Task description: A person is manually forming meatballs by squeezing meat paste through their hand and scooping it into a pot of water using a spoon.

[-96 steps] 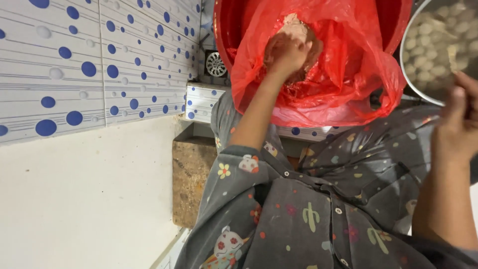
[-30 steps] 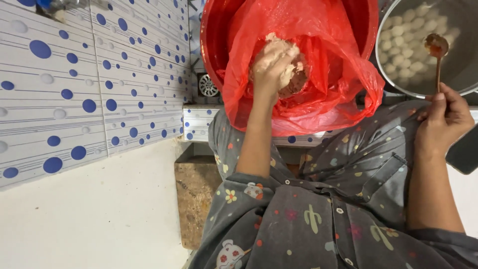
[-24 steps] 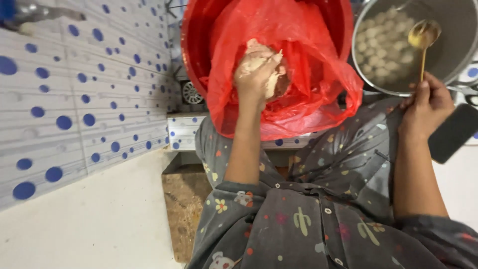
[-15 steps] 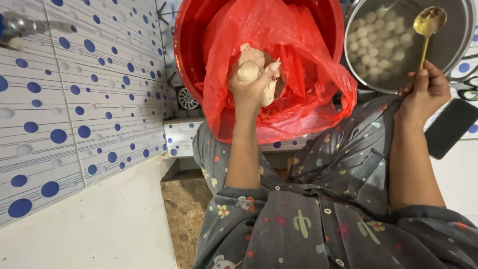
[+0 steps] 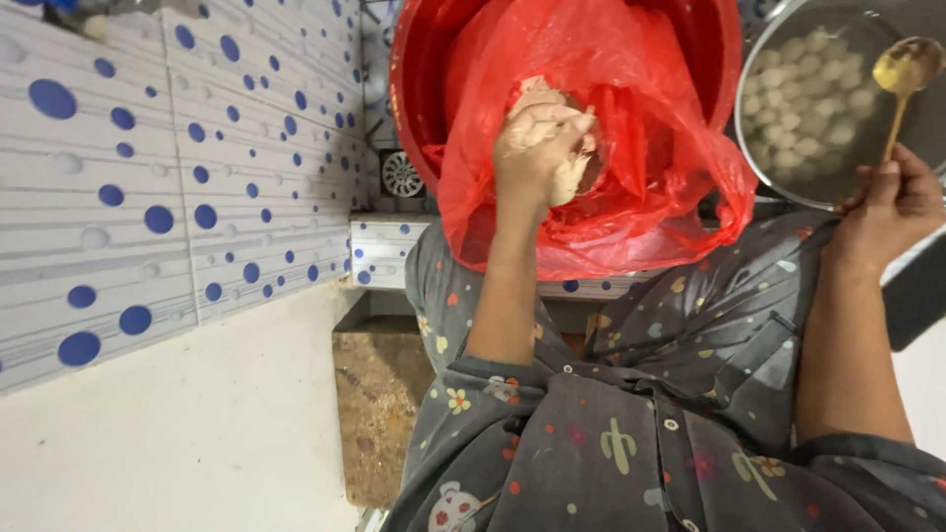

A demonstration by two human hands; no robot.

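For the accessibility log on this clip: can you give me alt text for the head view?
The left hand grips a lump of pale dough inside a red plastic bag lining a red tub. The right hand holds a spoon over a metal pot of pale dough balls, beside a blue-dotted tiled wall.

red plastic bag (image 5: 631, 187) lining red tub (image 5: 419, 89)

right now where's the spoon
In the head view the spoon is at the upper right, held by the right hand, its bowl over the metal pot of pale balls, right of the red bag.
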